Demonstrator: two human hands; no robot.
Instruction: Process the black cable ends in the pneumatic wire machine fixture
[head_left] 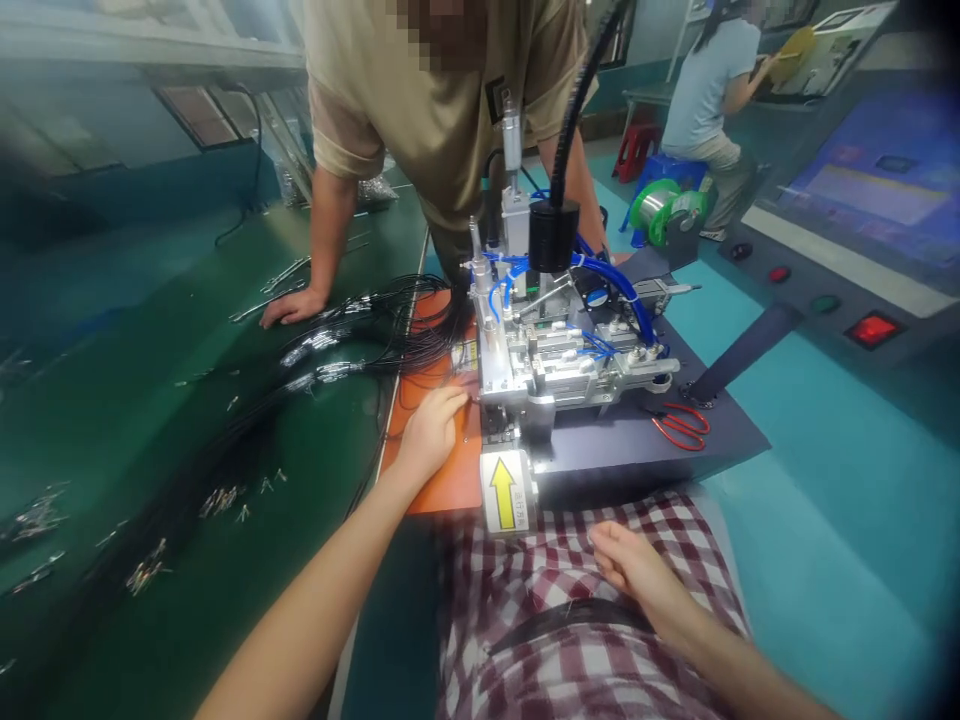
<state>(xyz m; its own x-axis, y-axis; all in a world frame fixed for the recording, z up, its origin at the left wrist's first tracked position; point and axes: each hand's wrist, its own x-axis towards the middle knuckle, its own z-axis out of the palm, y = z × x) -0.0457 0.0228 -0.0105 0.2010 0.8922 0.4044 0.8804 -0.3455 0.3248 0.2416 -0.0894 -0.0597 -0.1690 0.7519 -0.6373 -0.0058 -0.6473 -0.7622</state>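
My left hand reaches over the orange mat to the left side of a metal machine with blue air tubes. Its fingers are pinched together at the machine's edge; what they hold, if anything, is too small to make out. Just beyond it, thin black cables run across the mat. In front of the machine, above my checkered clothing, my right hand hangs with its fingers curled closed. Anything inside that hand is hidden. A white label with a yellow arrow is on the machine's near left corner.
Bundles of cable with silvery ends lie on the green table. Red-handled scissors rest on the machine's base. A co-worker's hand leans on the table. A black lamp hangs over the machine. A wire spool stands behind.
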